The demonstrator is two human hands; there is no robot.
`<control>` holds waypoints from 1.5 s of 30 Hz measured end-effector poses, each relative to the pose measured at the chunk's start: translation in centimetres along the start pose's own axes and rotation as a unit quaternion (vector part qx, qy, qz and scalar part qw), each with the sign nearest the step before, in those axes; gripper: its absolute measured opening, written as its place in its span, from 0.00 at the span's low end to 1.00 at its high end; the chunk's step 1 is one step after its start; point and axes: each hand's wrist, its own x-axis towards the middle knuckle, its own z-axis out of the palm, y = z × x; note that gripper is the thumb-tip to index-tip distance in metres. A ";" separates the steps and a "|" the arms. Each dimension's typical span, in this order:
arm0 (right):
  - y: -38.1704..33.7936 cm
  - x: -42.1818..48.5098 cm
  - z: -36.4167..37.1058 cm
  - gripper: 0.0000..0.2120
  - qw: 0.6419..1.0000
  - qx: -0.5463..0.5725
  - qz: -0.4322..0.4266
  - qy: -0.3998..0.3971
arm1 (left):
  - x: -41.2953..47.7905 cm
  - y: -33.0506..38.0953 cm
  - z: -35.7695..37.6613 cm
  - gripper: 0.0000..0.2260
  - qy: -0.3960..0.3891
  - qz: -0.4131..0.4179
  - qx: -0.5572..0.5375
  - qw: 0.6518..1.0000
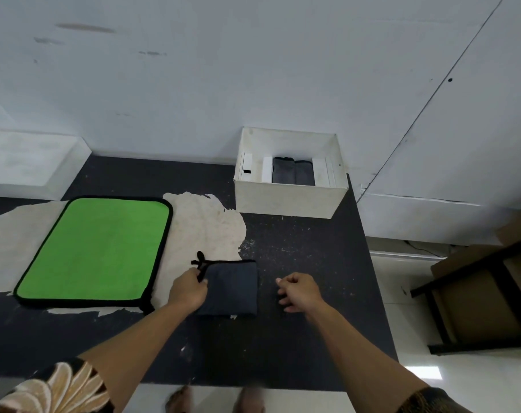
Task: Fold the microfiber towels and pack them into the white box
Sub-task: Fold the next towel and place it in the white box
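A folded dark grey towel lies on the black table in front of me, its black edging and hang loop sticking out at the upper left. My left hand pinches the towel's left edge near the loop. My right hand hovers just right of the towel with loosely curled fingers and holds nothing. A green towel with a black border lies flat and unfolded at the left. The white box stands at the back of the table, with two folded grey towels upright inside it.
The black table has a worn pale patch under and beside the green towel. Its right edge drops to a tiled floor, where a dark-framed piece of furniture stands. A white wall runs behind the box, with a white ledge at the left.
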 end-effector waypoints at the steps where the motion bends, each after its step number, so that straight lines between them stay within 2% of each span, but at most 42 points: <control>1: 0.0 0.0 0.0 0.07 1.000 -0.003 0.001 -0.001 | -0.1 0.1 -0.1 0.08 0.027 0.014 -0.017 0.999; 4: -0.1 0.2 0.0 0.07 1.000 -0.011 0.005 0.000 | -0.1 0.6 -0.4 0.07 0.077 0.020 -0.031 0.996; 8: 0.0 0.4 0.2 0.07 1.000 -0.021 0.002 0.006 | 0.0 0.6 -0.8 0.04 0.009 -0.024 0.084 0.996; 10: -0.1 0.4 0.3 0.07 1.000 -0.026 0.001 0.009 | -0.1 0.6 -1.2 0.04 0.001 -0.032 0.118 0.993; 15: -0.2 0.6 0.6 0.06 0.999 -0.033 -0.006 0.007 | 0.1 0.7 -1.6 0.05 0.022 -0.015 0.092 0.995; 20: -0.1 0.8 1.6 0.06 0.998 -0.057 -0.006 0.010 | 0.2 0.2 -1.8 0.05 0.000 -0.021 0.129 0.991; 22: -0.1 0.8 2.4 0.12 0.995 -0.100 -0.024 0.009 | 0.3 0.0 -1.9 0.05 -0.007 -0.024 0.128 0.992; 24: -0.1 0.5 3.2 0.24 0.982 -0.179 -0.065 -0.008 | 0.5 0.1 -1.9 0.05 -0.026 -0.032 0.094 0.995; 26: -0.1 0.1 4.3 0.37 0.953 -0.282 -0.112 -0.024 | 0.7 0.2 -1.9 0.05 -0.039 -0.043 0.038 0.998; 28: 0.0 -0.5 5.6 0.43 0.917 -0.367 -0.154 -0.020 | 0.7 0.1 -2.0 0.05 -0.038 -0.047 0.001 0.998; 30: 0.3 -1.1 6.7 0.40 0.886 -0.424 -0.188 0.006 | 0.8 0.0 -2.0 0.06 -0.034 -0.041 -0.011 0.999; 32: 0.7 -1.5 7.3 0.31 0.870 -0.441 -0.220 0.029 | 0.8 -0.1 -2.2 0.05 -0.034 -0.037 -0.019 0.999; 35: 1.2 -1.8 7.2 0.16 0.869 -0.422 -0.256 0.036 | 0.8 -0.3 -2.3 0.04 -0.032 -0.031 -0.020 0.999; 37: 1.4 -1.9 7.0 0.09 0.867 -0.410 -0.281 0.039 | 0.7 -0.5 -2.4 0.04 -0.031 -0.029 -0.023 0.999; 41: 1.7 -2.0 6.8 0.06 0.854 -0.402 -0.326 0.048 | 0.7 -1.0 -2.4 0.03 -0.016 -0.024 -0.034 0.999; 45: 1.9 -2.1 6.7 0.05 0.854 -0.402 -0.326 0.044 | 0.6 -1.5 -2.5 0.03 -0.032 -0.031 -0.012 0.999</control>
